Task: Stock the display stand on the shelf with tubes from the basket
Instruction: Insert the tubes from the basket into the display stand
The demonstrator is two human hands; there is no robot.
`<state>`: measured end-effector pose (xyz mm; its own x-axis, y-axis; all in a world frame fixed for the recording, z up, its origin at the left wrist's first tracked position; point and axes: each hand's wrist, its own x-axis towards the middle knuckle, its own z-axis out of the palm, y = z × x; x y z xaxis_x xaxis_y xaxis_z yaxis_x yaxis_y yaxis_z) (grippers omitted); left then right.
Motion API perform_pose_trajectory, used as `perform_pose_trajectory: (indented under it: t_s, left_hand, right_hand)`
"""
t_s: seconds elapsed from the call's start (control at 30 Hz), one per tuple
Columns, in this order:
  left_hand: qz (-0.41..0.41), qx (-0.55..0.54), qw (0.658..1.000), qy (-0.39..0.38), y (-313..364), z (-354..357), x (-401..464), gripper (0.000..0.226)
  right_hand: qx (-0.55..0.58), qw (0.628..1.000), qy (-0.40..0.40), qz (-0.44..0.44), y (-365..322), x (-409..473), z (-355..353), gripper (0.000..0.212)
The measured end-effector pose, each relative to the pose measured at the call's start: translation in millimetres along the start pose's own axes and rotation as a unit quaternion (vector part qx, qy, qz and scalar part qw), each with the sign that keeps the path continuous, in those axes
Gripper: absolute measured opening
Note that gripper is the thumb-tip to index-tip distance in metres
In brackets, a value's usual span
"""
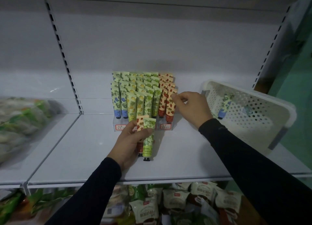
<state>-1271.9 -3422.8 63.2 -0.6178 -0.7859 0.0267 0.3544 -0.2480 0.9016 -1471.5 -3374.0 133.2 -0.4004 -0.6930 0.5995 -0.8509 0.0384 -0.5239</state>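
The display stand sits mid-shelf near the back panel, its rows packed with upright tubes: blue-flower ones at its left, yellow and green in the middle, strawberry ones at its right. My right hand reaches in from four o'clock, thumb and forefinger pinching the top edge of the front strawberry tube in the rightmost column. My left hand, at six o'clock of the stand, grips two more tubes together, caps pointing down: a green-leaf tube in front and a strawberry one behind it. At three o'clock the white perforated basket rests tilted on the shelf, one blue-capped tube lying inside. Bagged goods lie at nine o'clock on the neighbouring shelf, and snack packets fill the level below.
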Motion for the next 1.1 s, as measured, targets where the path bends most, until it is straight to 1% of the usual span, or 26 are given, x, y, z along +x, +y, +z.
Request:
perform_pose_trajectory:
  t_s: [0.13, 0.3, 0.5, 0.63, 0.8, 0.93, 1.03, 1.1]
  left_hand:
    - [-0.001, -0.001, 1.000, -0.002, 0, 0, 0, 0.045]
    - [0.002, -0.004, 1.000, -0.001, 0, 1, 0, 0.051]
    - [0.008, -0.005, 1.000, -0.003, 0, 2, 0, 0.044]
    - [0.008, -0.006, 1.000, -0.005, -1, 1, 0, 0.040]
    - [0.003, -0.004, 1.000, -0.005, 0, 0, 0, 0.052]
    - [0.000, -0.005, 1.000, -0.001, -1, -1, 1, 0.053]
    - [0.000, -0.001, 1.000, 0.000, 0, -1, 0, 0.049]
    - [0.002, -0.001, 1.000, -0.002, 2, 1, -3, 0.047]
  right_hand:
    - [-0.011, 1.000, 0.007, -0.011, 2, 3, 1, 0.043]
    - [-0.052, 0.998, 0.009, -0.028, 1, 9, 3, 0.047]
    - [-0.066, 0.997, 0.020, -0.029, -1, 8, 6, 0.047]
    - [-0.063, 0.997, 0.002, -0.038, 1, 7, 4, 0.046]
    - [-0.044, 0.999, -0.017, -0.027, 3, 3, 1, 0.053]
    - [-0.036, 0.999, 0.005, -0.009, 4, -3, -2, 0.063]
    - [-0.028, 0.998, 0.050, -0.002, 0, -13, -5, 0.059]
    - [-0.018, 0.998, 0.062, 0.007, -1, -22, -5, 0.058]
